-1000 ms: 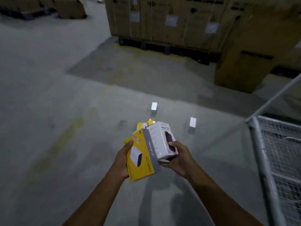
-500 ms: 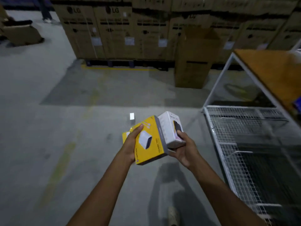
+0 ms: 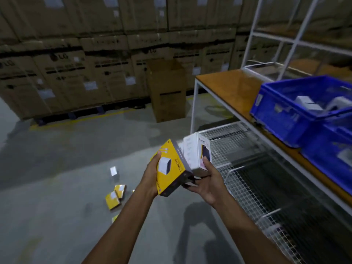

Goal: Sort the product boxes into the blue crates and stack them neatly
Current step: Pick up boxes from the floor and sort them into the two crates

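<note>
Left grip clasped round tilted yellow box, print too blurred to read. Right grip clasped round white box marked "HALLEY", touching the yellow one; both held mid-air beside wire shelf. To the right, blue crates on orange counter, white boxes inside. Behind, stacked cartons printed "LG". On floor, two loose yellow boxes together, small white box near.
</note>
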The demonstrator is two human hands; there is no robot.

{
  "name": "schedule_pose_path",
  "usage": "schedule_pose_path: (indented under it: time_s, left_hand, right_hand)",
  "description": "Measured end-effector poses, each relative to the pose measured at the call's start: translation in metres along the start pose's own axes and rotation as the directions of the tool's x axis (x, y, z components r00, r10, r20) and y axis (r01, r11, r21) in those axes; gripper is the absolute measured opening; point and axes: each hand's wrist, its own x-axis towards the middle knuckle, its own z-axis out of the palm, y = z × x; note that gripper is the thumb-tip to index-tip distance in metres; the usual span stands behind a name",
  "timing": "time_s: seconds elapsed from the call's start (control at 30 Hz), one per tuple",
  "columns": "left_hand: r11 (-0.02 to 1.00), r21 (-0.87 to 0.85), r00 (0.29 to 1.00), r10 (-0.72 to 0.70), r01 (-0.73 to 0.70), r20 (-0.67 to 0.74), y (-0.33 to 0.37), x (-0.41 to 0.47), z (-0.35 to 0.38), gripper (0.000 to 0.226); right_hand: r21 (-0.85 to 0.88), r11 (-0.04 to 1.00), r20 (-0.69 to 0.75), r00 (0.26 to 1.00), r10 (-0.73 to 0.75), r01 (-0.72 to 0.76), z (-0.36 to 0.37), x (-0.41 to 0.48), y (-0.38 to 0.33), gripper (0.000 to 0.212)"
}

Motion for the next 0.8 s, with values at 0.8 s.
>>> schedule_pose_path:
  time_s: [0.8]
  left_hand:
    - [0.954, 0.179, 0.82, -0.299, 0.241, 0.488, -0.091, 0.201, 0.365, 0.052]
  right_hand:
    - [0.235, 0.832, -0.292, 0.853, -0.432, 0.502, -0.24, -0.047, -0.26, 0.094]
